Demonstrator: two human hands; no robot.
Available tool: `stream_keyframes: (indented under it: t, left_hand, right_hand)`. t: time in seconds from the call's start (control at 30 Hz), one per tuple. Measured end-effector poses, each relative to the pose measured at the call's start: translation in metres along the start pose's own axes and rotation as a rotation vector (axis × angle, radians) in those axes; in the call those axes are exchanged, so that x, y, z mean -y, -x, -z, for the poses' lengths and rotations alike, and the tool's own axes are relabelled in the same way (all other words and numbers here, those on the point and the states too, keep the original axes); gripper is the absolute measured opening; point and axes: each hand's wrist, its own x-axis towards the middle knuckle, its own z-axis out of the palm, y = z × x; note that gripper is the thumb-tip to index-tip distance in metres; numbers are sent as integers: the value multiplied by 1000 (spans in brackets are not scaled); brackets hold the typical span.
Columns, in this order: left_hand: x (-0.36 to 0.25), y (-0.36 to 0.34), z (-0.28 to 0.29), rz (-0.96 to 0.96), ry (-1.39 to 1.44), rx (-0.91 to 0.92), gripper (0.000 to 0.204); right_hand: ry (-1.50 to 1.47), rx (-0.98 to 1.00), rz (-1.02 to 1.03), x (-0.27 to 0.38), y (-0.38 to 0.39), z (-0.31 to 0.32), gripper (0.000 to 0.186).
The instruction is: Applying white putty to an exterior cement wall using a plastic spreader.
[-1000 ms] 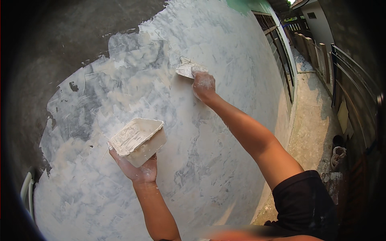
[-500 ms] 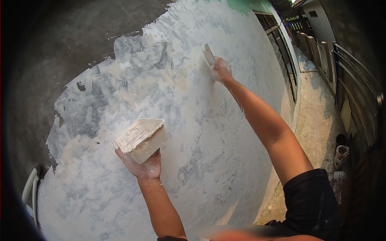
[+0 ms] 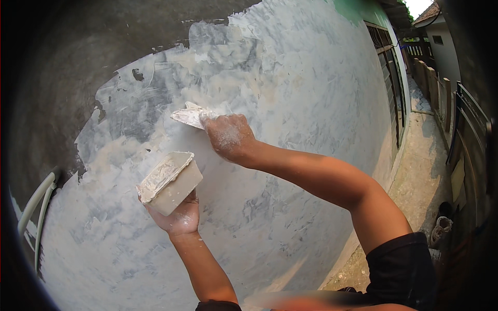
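Right hand: dusted white with plaster; fingers closed round the handle end of a flat scraper blade; blade pressed against the wall, its free end pointing to the person's left; forearm runs down and to the right to a black sleeve at the lower edge.

Left hand: palm up, fingers curled under and round a small rectangular tub; tub off-white, smeared with pale plaster along its rim and inside, tilted with its open top facing up and left; held close in front of the wall, just below and left of the scraper blade, not touching it; left forearm rises from the lower edge.

Wall: curved by the lens; broad patch of fresh pale grey and white plaster, streaked and mottled, covering the middle and right; bare dark grey surface above and to the left, with a ragged border between the two; a small dark uncoated spot inside the coated area near the top left.

Pale hoses or cables: two, running down the left edge of the wall.

Far right: windows with dark bars set in the same wall; a narrow concrete path along its foot; a low fence beyond; a small pale sack or bundle on the ground near the path, too small to tell more.
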Motion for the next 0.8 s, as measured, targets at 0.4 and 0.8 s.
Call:
stream_keyframes:
  t: [0.4, 0.8]
  left_hand:
    - [-68, 33, 6, -161, -123, -193, 60]
    - [-76, 51, 18, -203, -91, -233, 56]
  right_hand:
    - [107, -309, -478, -102, -99, 43, 27]
    - [-85, 147, 217, 100, -75, 16, 17]
